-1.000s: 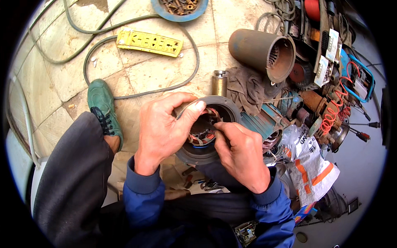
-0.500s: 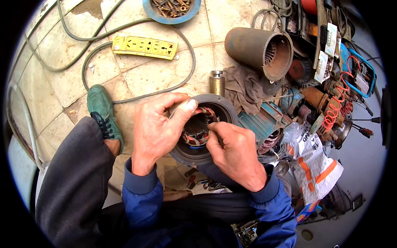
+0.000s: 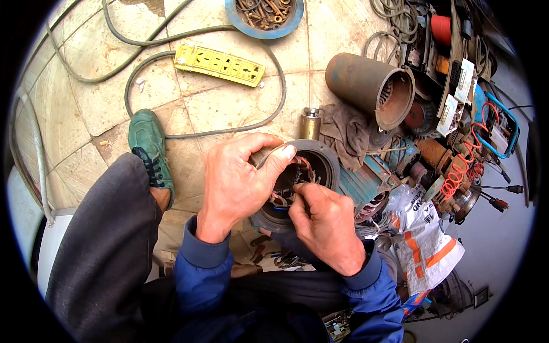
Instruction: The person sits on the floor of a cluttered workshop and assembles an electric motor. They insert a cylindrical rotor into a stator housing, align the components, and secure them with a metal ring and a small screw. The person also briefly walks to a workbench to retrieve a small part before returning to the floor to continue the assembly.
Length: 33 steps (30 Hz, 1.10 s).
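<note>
Left of the teal casing [image 3: 363,182], the left hand [image 3: 237,184] clasped the left rim of the round housing [image 3: 331,163], while the right hand [image 3: 328,224] pressed thumb and forefinger together, any pinched object indiscernible, beside the inner red windings [image 3: 305,166], where light contact seemed advisable.

A round, dark grey electric motor housing [image 3: 326,160] sits mid-view, its wide mouth facing up toward the camera. Deep within its thick rim lies the ring-shaped stator winding [image 3: 303,165], reddish bundles with pale bands, partly hidden. Some blue wire [image 3: 280,208] shows at the winding's near edge.
</note>
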Tool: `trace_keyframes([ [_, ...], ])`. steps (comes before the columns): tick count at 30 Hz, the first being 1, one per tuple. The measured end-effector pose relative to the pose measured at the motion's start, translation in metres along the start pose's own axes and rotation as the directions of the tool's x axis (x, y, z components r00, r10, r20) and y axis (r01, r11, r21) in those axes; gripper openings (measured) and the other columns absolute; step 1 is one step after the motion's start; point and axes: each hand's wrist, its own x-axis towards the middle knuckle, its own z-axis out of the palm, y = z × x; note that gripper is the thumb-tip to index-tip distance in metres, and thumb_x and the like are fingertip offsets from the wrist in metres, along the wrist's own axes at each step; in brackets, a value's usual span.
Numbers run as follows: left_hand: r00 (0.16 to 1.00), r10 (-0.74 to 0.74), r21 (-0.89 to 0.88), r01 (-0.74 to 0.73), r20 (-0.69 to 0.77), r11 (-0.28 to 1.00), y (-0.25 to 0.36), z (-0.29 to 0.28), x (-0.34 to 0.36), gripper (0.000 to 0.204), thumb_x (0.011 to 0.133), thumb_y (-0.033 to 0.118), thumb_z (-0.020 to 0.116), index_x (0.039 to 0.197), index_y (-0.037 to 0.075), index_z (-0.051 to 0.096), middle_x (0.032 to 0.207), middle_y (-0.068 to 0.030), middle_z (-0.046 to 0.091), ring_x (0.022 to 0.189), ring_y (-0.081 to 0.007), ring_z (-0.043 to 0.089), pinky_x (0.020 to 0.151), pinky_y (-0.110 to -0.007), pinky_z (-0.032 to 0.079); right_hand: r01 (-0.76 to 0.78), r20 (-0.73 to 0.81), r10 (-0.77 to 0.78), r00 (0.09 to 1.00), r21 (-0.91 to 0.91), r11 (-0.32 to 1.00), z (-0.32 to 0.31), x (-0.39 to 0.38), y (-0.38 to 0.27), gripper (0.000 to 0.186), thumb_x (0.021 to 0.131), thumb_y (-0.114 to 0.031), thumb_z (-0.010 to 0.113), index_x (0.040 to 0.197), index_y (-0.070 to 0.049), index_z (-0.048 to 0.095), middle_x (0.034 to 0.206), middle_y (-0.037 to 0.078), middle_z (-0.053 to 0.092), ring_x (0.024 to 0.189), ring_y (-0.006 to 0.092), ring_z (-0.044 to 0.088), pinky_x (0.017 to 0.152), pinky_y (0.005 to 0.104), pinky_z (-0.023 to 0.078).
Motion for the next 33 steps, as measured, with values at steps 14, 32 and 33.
trace_keyframes([
  [14, 0.993, -0.107, -0.069, 0.110, 0.041, 0.992, -0.004, 0.002, -0.005, 0.021, 0.088, 0.016, 0.076, 0.096, -0.003, 0.074, 0.082, -0.0117, 0.074, 0.075, -0.0119, 0.068, 0.068, -0.028, 0.053, -0.040, 0.029, 0.039, 0.999, 0.026, 0.999, -0.002, -0.007, 0.001, 0.013, 0.083, -0.005, 0.067, 0.083, 0.000, 0.055, 0.073, 0.019, 0.063, 0.066, 0.0403, 0.065, 0.056, 0.0473, 0.053],
  [32, 0.995, 0.087, 0.124, -0.080, -0.057, 0.989, -0.007, -0.001, 0.001, 0.025, 0.084, 0.022, 0.077, 0.092, -0.002, 0.075, 0.077, -0.0107, 0.073, 0.066, -0.0117, 0.066, 0.059, -0.028, 0.049, -0.157, 0.041, 0.154, 0.987, 0.084, 0.984, -0.006, 0.002, -0.008, 0.009, 0.085, 0.000, 0.067, 0.093, 0.004, 0.066, 0.077, 0.024, 0.066, 0.070, 0.0417, 0.067, 0.060, 0.0418, 0.053],
  [33, 0.997, 0.032, 0.087, -0.027, -0.067, 0.996, -0.002, -0.002, 0.001, 0.025, 0.083, 0.024, 0.078, 0.089, -0.001, 0.075, 0.076, -0.0133, 0.072, 0.064, -0.0146, 0.066, 0.058, -0.029, 0.048, -0.213, 0.071, 0.209, 0.975, 0.050, 0.976, -0.009, 0.006, -0.016, 0.008, 0.086, 0.000, 0.066, 0.092, 0.005, 0.068, 0.075, 0.024, 0.066, 0.069, 0.0392, 0.069, 0.060, 0.0395, 0.053],
])
